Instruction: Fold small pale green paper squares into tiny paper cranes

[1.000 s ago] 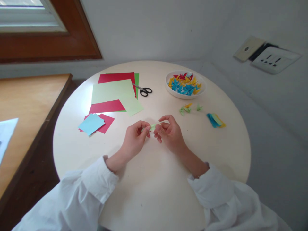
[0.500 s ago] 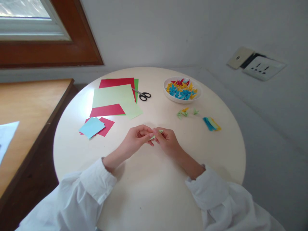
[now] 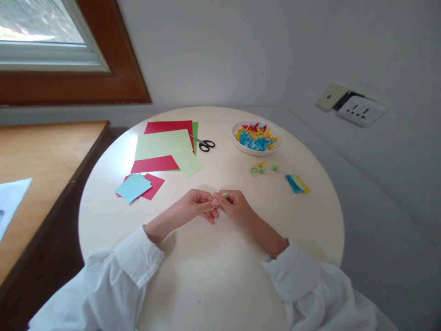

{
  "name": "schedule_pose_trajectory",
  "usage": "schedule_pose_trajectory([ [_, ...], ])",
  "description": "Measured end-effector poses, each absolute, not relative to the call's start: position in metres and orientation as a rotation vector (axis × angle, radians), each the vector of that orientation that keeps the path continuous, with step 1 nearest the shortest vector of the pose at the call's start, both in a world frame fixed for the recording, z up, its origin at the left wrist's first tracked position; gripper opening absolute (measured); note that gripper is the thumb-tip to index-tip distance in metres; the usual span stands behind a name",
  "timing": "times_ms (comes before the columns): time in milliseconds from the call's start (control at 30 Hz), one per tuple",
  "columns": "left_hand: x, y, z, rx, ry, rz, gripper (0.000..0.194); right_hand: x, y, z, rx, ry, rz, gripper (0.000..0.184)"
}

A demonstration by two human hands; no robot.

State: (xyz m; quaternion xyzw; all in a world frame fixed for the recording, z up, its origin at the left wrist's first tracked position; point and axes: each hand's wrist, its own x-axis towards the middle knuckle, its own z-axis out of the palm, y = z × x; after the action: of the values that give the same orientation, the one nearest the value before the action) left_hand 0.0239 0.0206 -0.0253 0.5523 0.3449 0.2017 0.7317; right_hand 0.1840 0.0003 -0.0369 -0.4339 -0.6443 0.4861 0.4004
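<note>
Over the near middle of the round white table (image 3: 213,266), my left hand (image 3: 196,203) and my right hand (image 3: 231,203) meet around a small folded piece of light green paper (image 3: 224,195). Both hands are closed on it, thumbs on top, and most of the paper is hidden by the fingers. Beyond my right hand lie small folded green paper figures (image 3: 257,170) with a yellow one (image 3: 262,163) among them. A white dish (image 3: 257,151) behind them holds many blue, yellow and red folded paper figures.
At the back left lie large sheets of light green paper (image 3: 161,143) and red paper (image 3: 156,164), with black-handled scissors (image 3: 206,145) beside them. Small blue paper squares (image 3: 133,187) sit nearer. Folded blue and yellow strips (image 3: 296,183) lie right. A wooden desk (image 3: 44,161) stands left.
The camera view has tilted up a little, so everything sits lower in the picture. The green paper now lies at a slightly different angle in my fingers, and both hands still hold it.
</note>
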Motion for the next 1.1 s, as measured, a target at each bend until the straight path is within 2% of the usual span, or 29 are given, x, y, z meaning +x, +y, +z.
schedule_pose_trajectory([
  [133,0.025,0.02,-0.027,1.179,0.711,0.514,0.033,0.181,0.002,-0.037,-1.031,-1.514,1.298,0.044],
  [333,0.028,0.017,-0.03,1.123,0.621,0.591,0.031,0.175,0.002,-0.037,-0.895,-1.175,1.609,0.051],
  [467,0.03,0.016,-0.032,1.149,0.631,0.648,0.031,0.171,0.001,-0.037,-0.869,-1.08,1.653,0.053],
  [567,0.03,0.017,-0.031,1.205,0.683,0.649,0.033,0.174,0.002,-0.037,-0.952,-1.205,1.524,0.05],
  [667,0.028,0.019,-0.028,1.306,0.792,0.586,0.036,0.181,0.003,-0.035,-1.142,-1.505,1.132,0.047],
  [733,0.027,0.019,-0.026,1.37,0.831,0.552,0.038,0.184,0.002,-0.033,-1.196,-1.613,0.984,0.046],
  [800,0.026,0.018,-0.024,1.402,0.782,0.56,0.037,0.184,0.0,-0.03,-1.163,-1.601,1.05,0.047],
  [967,0.03,0.012,-0.025,1.281,0.607,0.667,0.035,0.177,-0.004,-0.028,-0.956,-1.297,1.474,0.05],
  [1033,0.031,0.011,-0.024,1.317,0.653,0.673,0.035,0.178,-0.004,-0.029,-1.003,-1.323,1.403,0.049],
  [1100,0.03,0.011,-0.021,1.421,0.766,0.652,0.036,0.183,-0.004,-0.029,-1.112,-1.508,1.153,0.047],
])
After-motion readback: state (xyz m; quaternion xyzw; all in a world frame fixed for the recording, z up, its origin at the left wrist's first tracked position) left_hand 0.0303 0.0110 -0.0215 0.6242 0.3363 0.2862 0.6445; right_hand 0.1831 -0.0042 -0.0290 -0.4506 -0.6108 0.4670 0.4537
